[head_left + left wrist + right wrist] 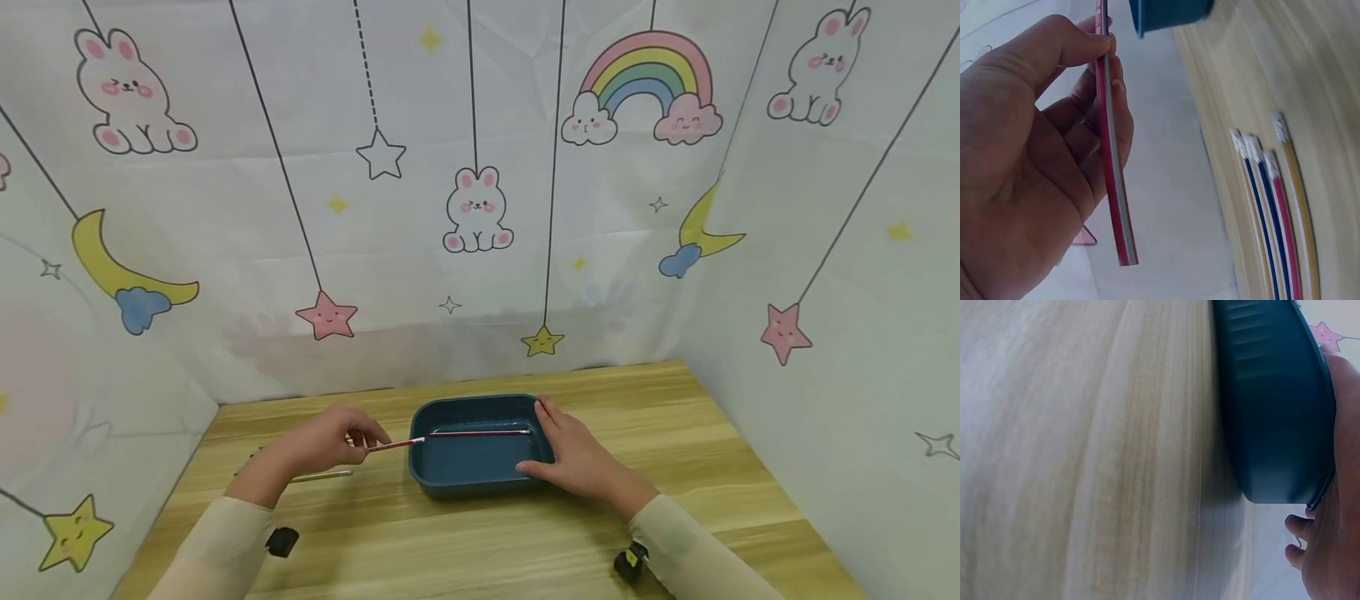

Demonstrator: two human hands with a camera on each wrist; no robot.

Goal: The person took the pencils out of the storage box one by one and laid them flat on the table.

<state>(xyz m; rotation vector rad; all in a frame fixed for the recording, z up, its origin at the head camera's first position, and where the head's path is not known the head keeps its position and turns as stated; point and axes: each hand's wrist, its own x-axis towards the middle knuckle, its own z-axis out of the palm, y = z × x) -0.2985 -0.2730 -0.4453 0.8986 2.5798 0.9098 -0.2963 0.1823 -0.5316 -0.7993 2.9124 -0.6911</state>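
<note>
My left hand pinches a red striped pencil between thumb and fingers. The pencil's white eraser end reaches over the left rim of a dark blue rectangular tray. In the left wrist view the pencil's other end hangs free past the palm. Inside the tray lies another red pencil. At the tray's right end, my right hand holds the rim, thumb at the near side and fingers at the far corner. The right wrist view shows the tray's outer wall beside that hand.
Left of the tray, partly behind the left forearm, several pencils lie on the wood-grain table; the left wrist view shows yellow, blue and red ones. A patterned cloth walls the table at the back and sides.
</note>
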